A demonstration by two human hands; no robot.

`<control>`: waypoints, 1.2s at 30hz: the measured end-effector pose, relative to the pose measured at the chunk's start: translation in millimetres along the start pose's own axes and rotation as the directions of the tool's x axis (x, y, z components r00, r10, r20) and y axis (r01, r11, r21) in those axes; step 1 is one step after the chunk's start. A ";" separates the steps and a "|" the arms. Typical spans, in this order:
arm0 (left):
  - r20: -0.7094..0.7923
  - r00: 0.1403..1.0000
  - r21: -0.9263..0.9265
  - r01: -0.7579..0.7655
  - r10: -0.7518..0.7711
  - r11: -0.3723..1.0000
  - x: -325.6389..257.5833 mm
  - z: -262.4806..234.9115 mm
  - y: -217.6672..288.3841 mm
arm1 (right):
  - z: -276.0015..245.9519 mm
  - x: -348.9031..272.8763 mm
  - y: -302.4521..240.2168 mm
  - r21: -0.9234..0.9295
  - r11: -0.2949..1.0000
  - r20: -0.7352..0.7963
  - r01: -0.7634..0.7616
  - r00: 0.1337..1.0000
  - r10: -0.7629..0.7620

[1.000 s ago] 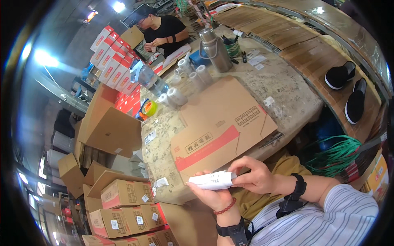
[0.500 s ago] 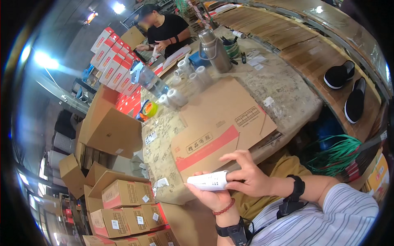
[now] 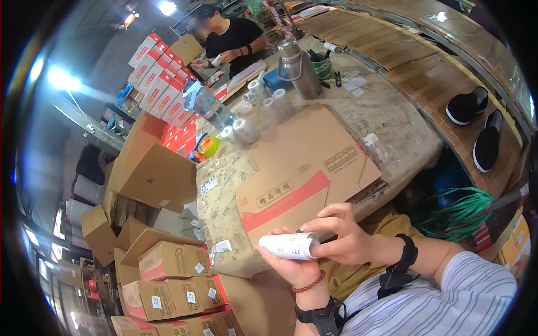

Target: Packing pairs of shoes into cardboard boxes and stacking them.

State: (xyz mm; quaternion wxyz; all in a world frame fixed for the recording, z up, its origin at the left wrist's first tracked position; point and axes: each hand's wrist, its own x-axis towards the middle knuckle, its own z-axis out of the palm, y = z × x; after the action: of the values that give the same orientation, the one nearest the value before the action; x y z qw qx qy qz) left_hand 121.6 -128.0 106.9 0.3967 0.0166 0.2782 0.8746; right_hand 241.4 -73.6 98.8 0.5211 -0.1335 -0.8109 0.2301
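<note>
1. Holding a small white rolled paper tube (image 3: 290, 245) between them, both hands sit just in front of the flattened cardboard box (image 3: 305, 173), at its near edge.
2. Left hand (image 3: 291, 270) lies palm up beneath the tube, fingers partly curled to cradle it; a red bead bracelet and a dark wristband circle that wrist.
3. Right hand (image 3: 342, 238) comes over the top, thumb and fingers pinched on the tube's right end, a black watch strap on the wrist.
4. Judging by the pictures, the tube looks already rolled tight and not yet set down; whether it is fastened cannot be told.
5. Beyond the cardboard box, on the far side of the speckled stone table (image 3: 386, 120), stands a cluster of similar white rolls (image 3: 263, 109), which suggests several are finished.
6. Further beyond the box rises a steel flask (image 3: 298, 67), and past it another person in a black shirt (image 3: 232, 42) works with their own hands.
7. Left of the box sit stacks of red and white cartons (image 3: 162, 89) and open brown shipping boxes (image 3: 168, 263).
8. Right of the box, a pair of black shoes (image 3: 476, 120) rests on a wooden bench.
</note>
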 end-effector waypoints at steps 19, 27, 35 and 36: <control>0.258 0.965 -0.032 -0.033 0.040 0.999 7.1 1.2 -4.6 | -0.7 0.1 -1.7 0.234 0.917 0.007 -0.323 0.944 0.331; 0.395 0.916 -0.123 -0.025 0.072 0.992 8.6 -0.9 -10.0 | -6.3 -4.9 5.2 0.353 0.857 0.124 -0.375 0.927 0.355; 0.494 0.835 0.184 -0.373 0.242 0.910 17.4 -8.1 -18.2 | 5.2 -9.0 9.6 0.446 0.751 0.166 -0.487 0.869 0.466; 0.444 0.874 0.233 -0.324 0.196 0.917 13.7 -7.6 -15.7 | -1.2 -7.9 16.7 0.373 0.840 0.120 -0.394 0.918 0.377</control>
State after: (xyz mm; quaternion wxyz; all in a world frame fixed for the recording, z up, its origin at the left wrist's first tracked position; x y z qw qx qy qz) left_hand 121.0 -113.7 90.0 0.3166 0.2979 0.3128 0.8445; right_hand 245.4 -62.6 84.5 0.4631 -0.1826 -0.7158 0.4897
